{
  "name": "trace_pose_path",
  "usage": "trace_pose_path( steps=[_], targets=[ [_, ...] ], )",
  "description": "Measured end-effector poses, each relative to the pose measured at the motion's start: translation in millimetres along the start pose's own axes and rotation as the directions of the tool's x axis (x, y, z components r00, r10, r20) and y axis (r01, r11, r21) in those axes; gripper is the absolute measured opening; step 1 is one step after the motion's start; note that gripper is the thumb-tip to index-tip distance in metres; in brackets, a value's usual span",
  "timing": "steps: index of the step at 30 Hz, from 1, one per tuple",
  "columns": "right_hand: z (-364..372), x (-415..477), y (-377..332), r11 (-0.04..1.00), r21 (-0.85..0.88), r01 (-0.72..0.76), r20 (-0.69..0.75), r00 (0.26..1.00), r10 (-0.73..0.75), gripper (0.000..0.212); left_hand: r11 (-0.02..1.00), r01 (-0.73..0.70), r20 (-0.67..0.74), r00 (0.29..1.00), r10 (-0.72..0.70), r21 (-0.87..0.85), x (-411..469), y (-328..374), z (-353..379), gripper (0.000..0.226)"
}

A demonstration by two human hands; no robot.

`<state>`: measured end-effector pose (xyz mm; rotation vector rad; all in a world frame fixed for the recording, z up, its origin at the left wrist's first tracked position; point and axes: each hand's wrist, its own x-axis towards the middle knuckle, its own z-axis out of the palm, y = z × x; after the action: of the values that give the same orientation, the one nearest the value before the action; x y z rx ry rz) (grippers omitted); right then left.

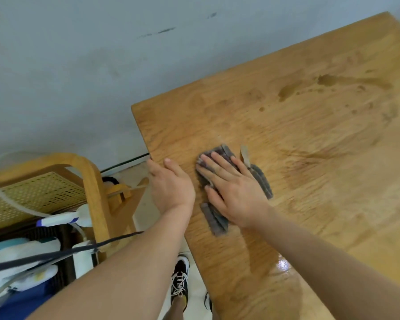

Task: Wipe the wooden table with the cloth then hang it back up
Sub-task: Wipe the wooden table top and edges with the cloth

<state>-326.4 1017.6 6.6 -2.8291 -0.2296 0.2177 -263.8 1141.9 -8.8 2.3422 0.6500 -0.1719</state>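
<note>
Right hand lies flat, fingers spread, palm pressing down on the cloth. No grip, just downward pressure. Cloth is grey, ribbed, folded into a pad; it pokes out past the fingertips, behind the hand and under the wrist. It sits on the worktop near the left edge, not far from the corner.

Left hand is just left of the cloth, apart from it, thumb on top of the worktop and fingers curled over the edge. Looks like bracing; it holds nothing else.

Beyond the cloth: dark wet streaks and droplets on the wood, well away toward the far end. A glossy wet patch nearer the person, behind the right forearm. So wiping looks partway done, far end not yet covered.

Handling, my read: cloth is soft, limp, light, probably damp. It will bunch or unfold if pushed by one edge, so a flat palm over the middle suits wiping. For hanging, pinch it at a corner or along a folded edge and let it drape. A small tan tag sticks out beside the right hand, possibly a hanging loop; can't confirm.

Left of the worktop: wooden rack with bottles.
</note>
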Motion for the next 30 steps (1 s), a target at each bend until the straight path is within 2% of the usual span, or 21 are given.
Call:
trace_pose_path(
  steps=[2, 5, 7, 9, 11, 14, 16, 17, 19, 21, 23, 25, 28, 30],
  targets=[
    [-7.4, 0.1, 28.2, 0.998, -0.047, -0.044, -0.012, 0.999, 0.044, 0.052, 1.000, -0.014, 0.006, 1.000, 0.013, 0.017, -2.8, -1.0, -0.5, 0.055],
    [-21.1, 71.3, 50.8, 0.950, -0.027, -0.310, -0.104, 0.946, 0.306, 0.056, 0.999, 0.005, 0.020, 1.000, -0.006, 0.043, -4.1, 0.0, -0.5, 0.056],
    [-23.8, 129.8, 50.5, 0.923, 0.009, -0.385, -0.128, 0.915, 0.383, 0.057, 0.996, 0.018, 0.014, 1.000, -0.019, 0.083, -0.3, 3.1, 1.9, 0.055],
    [-21.6, 170.3, 36.2, 0.940, 0.026, -0.339, -0.106, 0.934, 0.340, 0.057, 0.992, 0.041, 0.005, 0.999, -0.042, 0.118, 2.7, 6.4, 3.1, 0.055],
    [-18.6, 179.7, 19.6, 0.975, 0.027, -0.219, -0.085, 0.972, 0.221, 0.055, 0.990, 0.049, -0.003, 0.999, -0.049, 0.131, 3.1, 7.0, 3.5, 0.054],
    [-15.5, 123.4, 12.6, 1.000, 0.030, 0.003, -0.032, 0.999, -0.002, 0.054, 0.991, 0.041, -0.006, 0.999, -0.041, 0.129, -2.3, 6.3, 1.0, 0.052],
    [-15.8, 79.1, 26.3, 0.998, -0.005, 0.066, -0.010, 0.998, -0.066, 0.056, 0.992, 0.052, -0.001, 0.999, -0.052, 0.119, -3.2, 8.3, 0.1, 0.049],
    [-19.6, 72.5, 40.8, 0.999, -0.017, 0.039, -0.008, 0.999, -0.039, 0.057, 0.991, 0.055, 0.005, 0.998, -0.056, 0.118, -3.3, 9.0, -0.6, 0.047],
    [-29.2, 93.0, 68.5, 0.992, -0.042, -0.121, -0.061, 0.991, 0.118, 0.061, 0.991, 0.039, 0.012, 0.999, -0.041, 0.131, -3.1, 9.5, -2.3, 0.045],
    [-37.9, 137.0, 82.1, 0.943, -0.011, -0.333, -0.133, 0.935, 0.328, 0.062, 0.990, 0.025, 0.011, 1.000, -0.026, 0.139, -1.8, 9.1, -2.2, 0.045],
    [-37.7, 174.4, 74.4, 0.908, 0.030, -0.419, -0.150, 0.896, 0.418, 0.060, 0.990, 0.026, 0.003, 1.000, -0.026, 0.142, 1.7, 8.3, 0.5, 0.047],
    [-27.6, 182.4, 50.7, 0.936, 0.033, -0.350, -0.132, 0.927, 0.351, 0.059, 0.988, 0.033, -0.004, 0.999, -0.033, 0.152, 4.1, 8.2, 2.8, 0.049],
    [-7.4, 138.1, 9.4, 0.979, 0.014, -0.202, -0.118, 0.972, 0.202, 0.059, 0.989, 0.037, -0.009, 0.999, -0.037, 0.144, 3.7, 4.9, 3.0, 0.052],
    [2.2, 86.9, -5.6, 0.977, 0.041, -0.212, -0.126, 0.968, 0.215, 0.058, 0.990, 0.049, -0.004, 0.999, -0.049, 0.134, 3.1, 3.4, 3.1, 0.052]
  ],
)
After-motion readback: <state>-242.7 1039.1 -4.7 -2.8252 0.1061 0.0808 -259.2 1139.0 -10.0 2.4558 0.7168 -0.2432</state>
